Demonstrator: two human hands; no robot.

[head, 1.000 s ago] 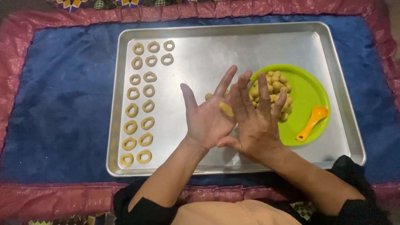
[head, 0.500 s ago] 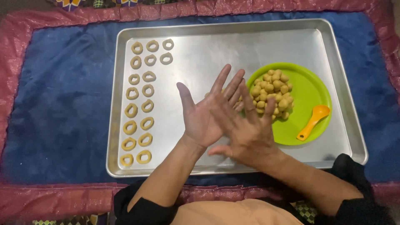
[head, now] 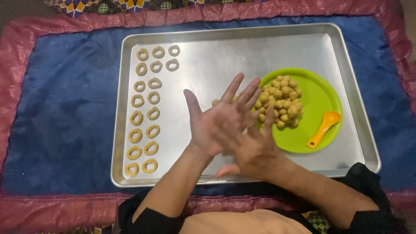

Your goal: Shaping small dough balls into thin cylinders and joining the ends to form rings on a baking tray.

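Head view: left hand (head: 219, 121) and right hand (head: 253, 149) press flat together, the right having slid back toward the tray's (head: 225, 39) near edge; whatever they roll is hidden, beside the dough balls (head: 279, 99).

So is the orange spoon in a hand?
No, the spoon lies on the green plate, apart from both hands.

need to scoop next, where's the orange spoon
In the head view, the small orange plastic spoon lies on the round green plate's right edge, beside the dough balls.
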